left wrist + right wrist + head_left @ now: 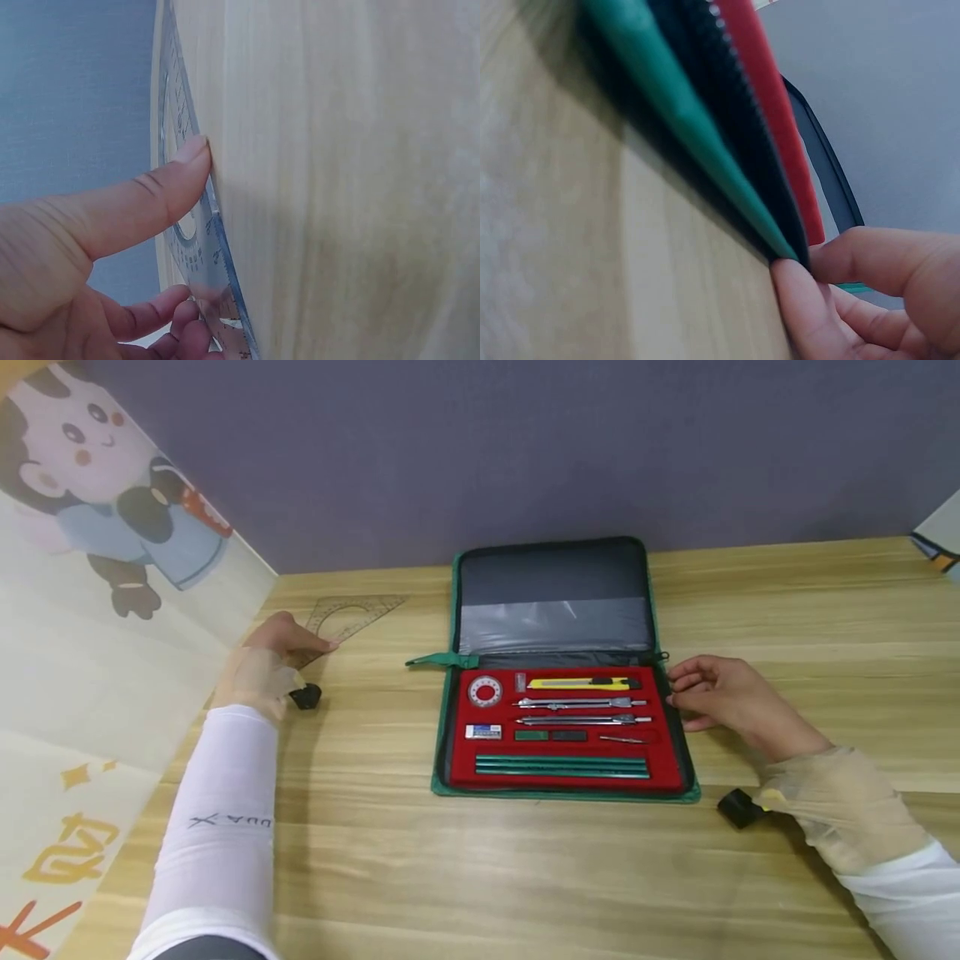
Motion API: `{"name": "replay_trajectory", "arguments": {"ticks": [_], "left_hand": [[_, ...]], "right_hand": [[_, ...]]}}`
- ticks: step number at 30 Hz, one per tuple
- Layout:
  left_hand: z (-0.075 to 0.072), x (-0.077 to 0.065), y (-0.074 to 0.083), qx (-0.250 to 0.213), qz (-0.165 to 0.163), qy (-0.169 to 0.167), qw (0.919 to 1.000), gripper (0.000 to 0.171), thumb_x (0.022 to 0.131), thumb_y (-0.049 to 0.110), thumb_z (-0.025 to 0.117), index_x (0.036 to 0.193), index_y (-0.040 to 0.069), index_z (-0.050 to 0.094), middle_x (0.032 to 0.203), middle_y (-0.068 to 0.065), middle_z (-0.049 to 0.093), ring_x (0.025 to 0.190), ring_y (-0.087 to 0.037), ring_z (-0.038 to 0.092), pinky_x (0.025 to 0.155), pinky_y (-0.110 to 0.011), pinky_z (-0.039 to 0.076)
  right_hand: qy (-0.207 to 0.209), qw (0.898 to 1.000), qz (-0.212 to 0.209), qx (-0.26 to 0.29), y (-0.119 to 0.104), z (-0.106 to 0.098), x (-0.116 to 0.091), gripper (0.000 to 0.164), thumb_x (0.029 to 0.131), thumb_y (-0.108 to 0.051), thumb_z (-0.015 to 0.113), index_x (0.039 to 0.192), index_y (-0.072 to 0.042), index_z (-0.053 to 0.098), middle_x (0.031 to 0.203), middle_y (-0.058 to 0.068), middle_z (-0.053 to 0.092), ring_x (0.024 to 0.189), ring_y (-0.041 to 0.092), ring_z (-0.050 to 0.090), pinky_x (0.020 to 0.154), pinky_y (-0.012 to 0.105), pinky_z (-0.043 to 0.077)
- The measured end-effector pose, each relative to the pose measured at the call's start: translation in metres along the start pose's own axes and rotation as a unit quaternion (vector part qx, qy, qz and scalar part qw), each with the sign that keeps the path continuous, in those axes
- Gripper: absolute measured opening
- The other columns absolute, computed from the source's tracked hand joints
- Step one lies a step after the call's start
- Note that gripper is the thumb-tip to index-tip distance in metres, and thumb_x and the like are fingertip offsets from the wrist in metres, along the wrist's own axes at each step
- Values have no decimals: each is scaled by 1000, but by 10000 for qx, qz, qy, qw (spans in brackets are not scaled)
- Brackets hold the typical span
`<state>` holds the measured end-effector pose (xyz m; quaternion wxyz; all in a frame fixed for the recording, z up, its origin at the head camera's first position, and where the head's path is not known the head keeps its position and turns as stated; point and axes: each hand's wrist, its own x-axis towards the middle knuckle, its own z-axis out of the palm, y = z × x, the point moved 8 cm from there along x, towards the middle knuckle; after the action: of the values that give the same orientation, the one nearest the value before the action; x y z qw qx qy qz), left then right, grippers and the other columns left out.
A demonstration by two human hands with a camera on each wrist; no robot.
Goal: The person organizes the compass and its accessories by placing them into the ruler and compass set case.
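In the head view my left hand is at the left of the table, holding a clear triangular set square. The left wrist view shows the thumb on the face of the set square and the other fingers around its far edge. My right hand is at the right side of an open green zip case. Its thumb and forefinger pinch the case's edge in the right wrist view. Red foam lines the case, which lies flat with its lid folded back.
Set in the foam are a round white protractor, a yellow utility knife, two metal compasses, an eraser and green pencils. A green strap sticks out leftward. A grey partition stands behind the table.
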<state>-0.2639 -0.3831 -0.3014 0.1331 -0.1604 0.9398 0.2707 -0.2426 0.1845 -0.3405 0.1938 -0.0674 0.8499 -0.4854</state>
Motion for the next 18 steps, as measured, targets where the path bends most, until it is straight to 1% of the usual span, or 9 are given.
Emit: {"name": "replay_trajectory", "arguments": {"ticks": [4,6,7,8,11,13,14,16,18], "left_hand": [[1,-2,1,-97,-111,-107,9998,46,75,40,78,75,1,52,75,-4,32,75,-24,38,63,-30,39],[2,-4,3,-22,-136,-164,9998,47,77,39,77,76,0,51,76,-7,33,77,-25,38,65,-31,39],[3,-4,4,54,-138,-191,9997,49,77,39,77,79,-3,51,78,-9,34,78,-26,38,67,-32,39],[3,-4,6,126,-123,-232,9996,53,78,40,76,86,-8,53,84,-15,39,84,-30,40,72,-35,42],[5,-3,12,331,-65,-362,9988,70,79,42,74,106,-18,49,101,-24,41,94,-34,39,83,-41,42],[6,-1,14,344,-36,-402,9986,77,78,42,74,114,-20,48,110,-26,42,97,-34,39,87,-42,41],[6,0,14,325,-22,-401,9987,77,78,43,75,114,-20,49,107,-25,43,96,-33,40,86,-42,42],[6,3,14,327,-22,-363,9988,68,78,45,73,104,-16,55,99,-20,44,90,-31,40,80,-39,42],[6,6,15,256,-18,-274,9993,59,81,44,71,97,-12,58,96,-18,46,88,-29,42,79,-39,43]], "right_hand": [[-1,9999,89,-62,2,-1,-1,47,90,-8,59,130,8,39,111,17,47,78,5,58,67,31,57],[4,9999,107,-94,3,-2,-1,47,90,-8,59,130,7,39,113,18,46,79,5,57,67,31,57],[4,9999,101,-102,4,-2,-2,47,90,-8,59,130,8,39,113,19,46,80,5,57,67,31,57],[13,9999,92,-100,5,-3,-3,48,90,-8,59,130,8,38,114,19,46,80,5,57,67,32,57],[52,10000,50,-66,8,-6,-5,48,90,-7,59,130,9,39,113,19,46,80,3,57,67,32,57],[74,10000,26,-20,9,-8,-6,47,90,-7,59,129,9,39,112,19,47,80,2,57,67,32,57],[87,10000,17,-4,10,-8,-6,47,90,-7,60,129,9,39,111,18,48,79,2,57,67,32,57],[96,10000,4,20,11,-9,-7,47,89,-7,60,129,9,39,110,17,48,79,2,57,67,32,57],[100,9999,-17,35,11,-10,-7,47,89,-7,60,128,10,39,109,17,49,79,2,57,67,32,57]]}}
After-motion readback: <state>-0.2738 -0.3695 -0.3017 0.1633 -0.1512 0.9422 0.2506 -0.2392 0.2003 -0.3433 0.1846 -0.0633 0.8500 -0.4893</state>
